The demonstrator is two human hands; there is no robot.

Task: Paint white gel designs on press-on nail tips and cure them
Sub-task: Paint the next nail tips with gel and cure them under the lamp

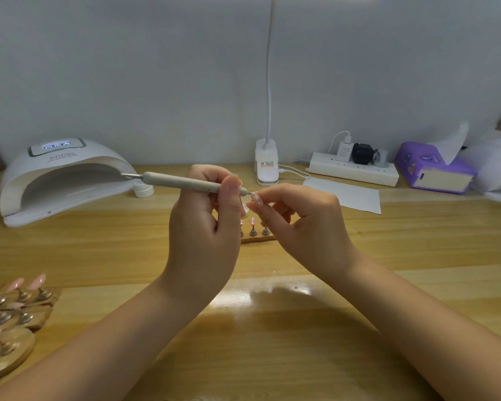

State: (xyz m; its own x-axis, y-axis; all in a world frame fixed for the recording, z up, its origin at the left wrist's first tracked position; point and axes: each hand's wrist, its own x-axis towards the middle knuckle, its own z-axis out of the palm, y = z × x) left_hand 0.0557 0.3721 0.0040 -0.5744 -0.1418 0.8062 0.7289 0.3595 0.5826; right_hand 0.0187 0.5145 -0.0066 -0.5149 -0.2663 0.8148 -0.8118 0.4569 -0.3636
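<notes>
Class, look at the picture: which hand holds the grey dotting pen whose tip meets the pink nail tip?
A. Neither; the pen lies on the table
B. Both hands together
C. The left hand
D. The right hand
C: the left hand pinches the grey dotting pen, while the right hand holds the pink nail tip at its point.

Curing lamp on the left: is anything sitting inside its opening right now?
No, the curing lamp shows only a bare white interior, while the nail tip is pinched in the right hand above the table.
</notes>
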